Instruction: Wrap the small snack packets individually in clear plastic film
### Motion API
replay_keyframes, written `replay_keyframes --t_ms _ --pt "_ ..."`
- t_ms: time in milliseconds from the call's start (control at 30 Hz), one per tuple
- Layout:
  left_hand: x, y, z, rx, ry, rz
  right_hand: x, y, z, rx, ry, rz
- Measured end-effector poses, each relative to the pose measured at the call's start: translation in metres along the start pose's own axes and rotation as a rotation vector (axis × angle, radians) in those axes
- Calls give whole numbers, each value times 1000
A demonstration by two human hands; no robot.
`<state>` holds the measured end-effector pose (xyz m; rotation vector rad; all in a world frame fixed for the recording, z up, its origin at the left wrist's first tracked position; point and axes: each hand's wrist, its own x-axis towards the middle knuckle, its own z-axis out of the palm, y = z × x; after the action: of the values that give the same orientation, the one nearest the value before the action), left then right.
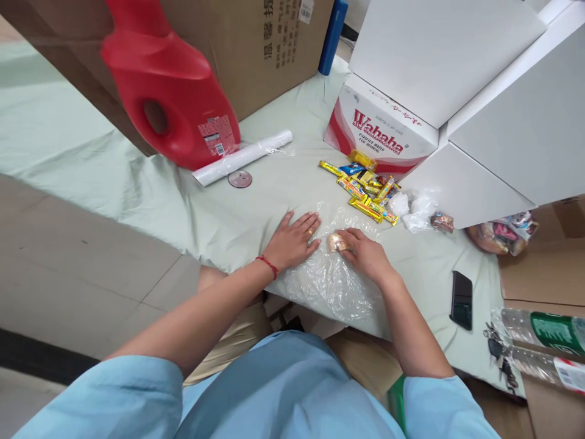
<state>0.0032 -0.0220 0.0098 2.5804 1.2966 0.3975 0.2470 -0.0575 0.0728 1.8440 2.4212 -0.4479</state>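
In the head view, a small pale-brown item (336, 242) is grasped by the fingers of the right hand (367, 253) over crinkled clear film (340, 286), which is spread at the near edge of the cloth-covered bench (278, 189). The left hand (292, 242) is laid flat beside it, its fingers released and extended. Wrapped snacks (364, 210) are heaped beyond, by the Wahaha box (375, 131).

Plastic film (338, 286): thin, clear, glossy, crinkled; tablecloth (283, 189): matt cloth, creased; handled jug (183, 91): smooth plastic, low sheen; Wahaha carton (388, 131): printed cardboard, smooth; brown box (242, 61): matt cardboard; snack wrappers (351, 188): glossy plastic; phone screen (462, 299): smooth, glossy.
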Motion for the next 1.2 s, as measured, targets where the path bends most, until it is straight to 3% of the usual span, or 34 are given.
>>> replay_keyframes --t_ms 167,233,333,500,600,800,933,1033,1200 --pt "-1 -2 1 -13 -1 1 -21 38 -11 -30 29 210" --pt "-1 -2 1 -18 -2 -3 -26 41 -16 37 77 231" --pt "-1 -2 1 -23 6 -5 -26 27 -16 174 101 125" --pt "-1 -2 0 -32 24 4 -14 -5 -10 162 -102 -38" --pt "-1 -1 0 -36 21 3 9 6 -20 194 -75 -19" --pt "-1 -2 -2 -40 -1 -4 102 79 -60 -104 262 238" --pt "-1 -2 -1 -42 6 2 150 114 -70 -267 220 321" --pt "-2 -2 -1 -46 0 1 169 124 -71 -277 150 375" --pt "-2 -3 -1 -47 1 1 177 133 -77 -231 342 476"
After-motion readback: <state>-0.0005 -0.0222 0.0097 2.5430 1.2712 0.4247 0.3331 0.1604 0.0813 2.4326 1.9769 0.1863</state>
